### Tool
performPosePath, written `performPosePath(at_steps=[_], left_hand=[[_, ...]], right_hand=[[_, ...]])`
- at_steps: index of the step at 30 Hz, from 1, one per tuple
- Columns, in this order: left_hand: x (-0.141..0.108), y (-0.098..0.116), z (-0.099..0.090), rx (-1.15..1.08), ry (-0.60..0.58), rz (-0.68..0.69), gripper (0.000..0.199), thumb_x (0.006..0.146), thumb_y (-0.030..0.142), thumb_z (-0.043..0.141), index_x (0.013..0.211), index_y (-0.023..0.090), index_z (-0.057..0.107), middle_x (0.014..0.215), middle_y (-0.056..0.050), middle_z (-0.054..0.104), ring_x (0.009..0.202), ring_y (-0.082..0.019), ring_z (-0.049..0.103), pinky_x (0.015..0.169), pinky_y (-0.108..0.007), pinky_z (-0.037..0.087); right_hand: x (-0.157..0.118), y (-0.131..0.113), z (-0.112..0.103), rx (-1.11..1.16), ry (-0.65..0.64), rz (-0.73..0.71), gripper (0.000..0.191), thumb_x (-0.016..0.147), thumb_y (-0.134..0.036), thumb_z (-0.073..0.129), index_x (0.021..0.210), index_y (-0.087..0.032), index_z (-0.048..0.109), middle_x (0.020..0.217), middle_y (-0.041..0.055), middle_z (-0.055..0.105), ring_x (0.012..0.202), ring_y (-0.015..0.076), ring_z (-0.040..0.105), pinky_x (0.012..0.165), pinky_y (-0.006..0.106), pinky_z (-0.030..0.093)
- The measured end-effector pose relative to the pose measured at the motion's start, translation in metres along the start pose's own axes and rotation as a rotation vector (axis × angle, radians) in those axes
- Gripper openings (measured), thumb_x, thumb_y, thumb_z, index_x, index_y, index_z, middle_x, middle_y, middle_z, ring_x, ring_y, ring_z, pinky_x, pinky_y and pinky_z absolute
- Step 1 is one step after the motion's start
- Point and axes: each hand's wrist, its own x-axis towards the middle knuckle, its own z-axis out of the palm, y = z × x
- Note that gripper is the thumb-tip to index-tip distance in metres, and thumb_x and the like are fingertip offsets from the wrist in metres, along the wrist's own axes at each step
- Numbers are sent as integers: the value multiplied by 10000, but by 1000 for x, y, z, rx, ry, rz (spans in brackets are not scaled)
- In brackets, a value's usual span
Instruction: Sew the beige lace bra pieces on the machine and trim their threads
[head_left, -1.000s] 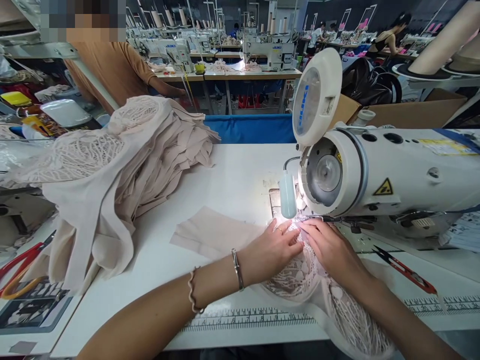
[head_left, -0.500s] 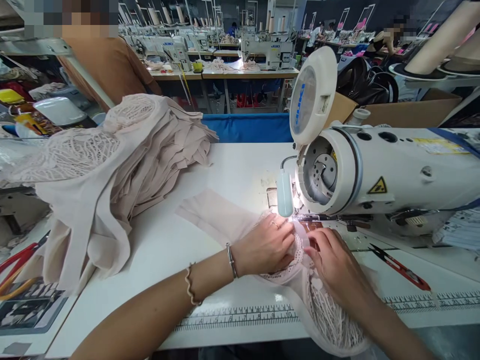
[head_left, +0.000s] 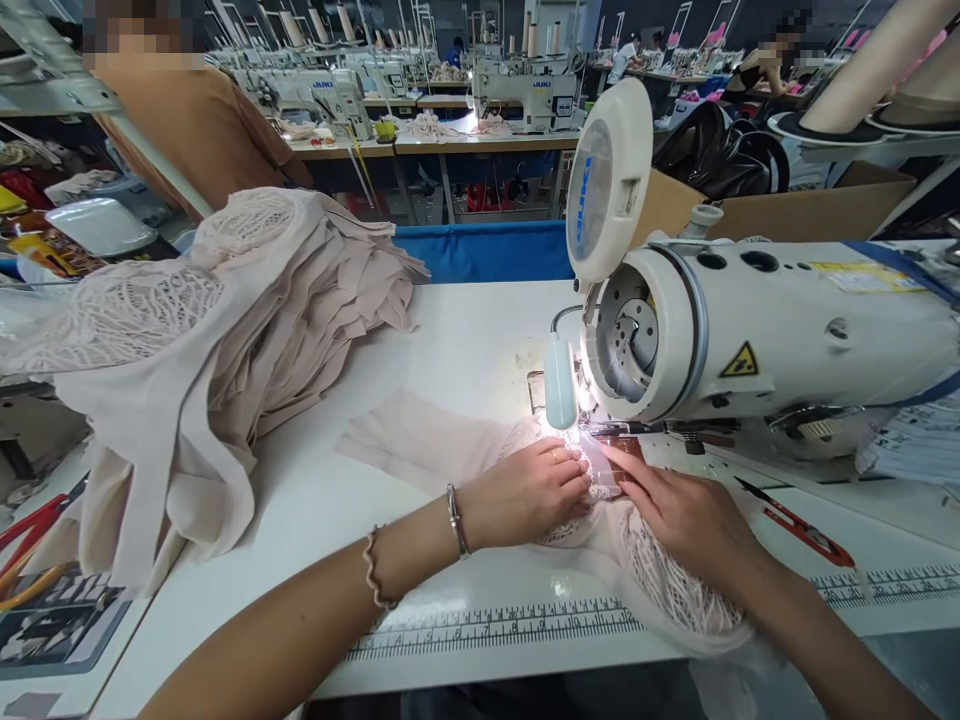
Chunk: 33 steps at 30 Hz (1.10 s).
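Note:
A pale pink lace garment piece [head_left: 667, 570] lies under the sewing machine [head_left: 750, 330], its lit needle area partly hidden by a lamp [head_left: 559, 385]. My left hand [head_left: 525, 490] is closed on the lace close to the needle, fingers bent together and pressing down. To its right, my right hand [head_left: 686, 515] has its fingers stretched out, their tips lying on a smooth pale strip [head_left: 598, 462] beside the lace. The near end of the garment hangs over the table's front edge, below my right wrist. A sheer panel [head_left: 420, 435] spreads out to the left.
A heap of pale pink garment pieces [head_left: 300, 290] fills the table's left side. Red thread snips [head_left: 806, 530] lie right of my right hand, above a printed ruler [head_left: 525, 625]. Orange-handled scissors [head_left: 34, 560] rest far left. A person in brown [head_left: 195, 140] sits beyond the heap.
My right hand's fingers have straightened from a bent pinch and now lie flatter on the strip. The garment's near end has shifted slightly right and up. The view has moved slightly.

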Motion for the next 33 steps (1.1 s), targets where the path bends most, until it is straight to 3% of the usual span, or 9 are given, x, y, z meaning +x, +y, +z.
performPosePath(at_steps=[3,8,12,19,23,29,33], left_hand=[[-1,-1,0,-25,15,-8,322,1081,317,409,1029,135,669,977,-99,715,933,-213,640,900,-389,507],[0,-3,-4,3,-5,-11,365,1081,344,408,928,149,676,978,-91,703,963,-227,612,907,-398,481],[0,-3,-6,44,-4,-17,405,1080,344,392,851,143,658,1022,-92,698,958,-235,587,892,-408,459],[-3,-3,-9,104,-7,-76,441,1098,418,316,989,134,636,959,-96,699,915,-229,589,861,-398,409],[-3,-3,-10,164,-4,-86,419,1083,447,362,1023,138,639,1010,-99,688,956,-248,593,912,-430,385],[-3,-2,-9,189,-46,-123,487,1082,479,339,1060,105,649,1148,-149,675,1081,-294,577,1005,-484,353],[-3,-3,-11,191,-47,-129,520,1087,496,283,1135,110,628,1139,-145,682,1076,-295,586,1050,-520,313]], right_hand=[[8,0,-3,-15,-120,-9,439,1027,-252,391,1429,-299,559,768,-22,779,578,158,690,500,247,429],[19,-1,0,-63,-158,10,428,1004,-220,425,1383,-288,612,813,-16,800,625,182,720,516,266,446],[23,3,6,-62,-138,-15,411,1000,-210,423,1343,-257,645,852,-2,807,664,190,735,551,278,494],[22,10,11,29,-40,-98,389,1002,-196,425,1278,-242,695,1085,13,798,901,177,763,739,263,583],[23,14,11,9,-55,-73,398,988,-197,434,1280,-274,694,1065,11,800,855,179,761,655,262,575],[22,22,18,50,-72,-151,402,1005,-200,395,1234,-250,721,865,27,776,790,161,721,758,269,566],[25,25,19,99,-118,-122,429,996,-178,382,1285,-262,688,974,33,781,850,162,709,798,284,565]])
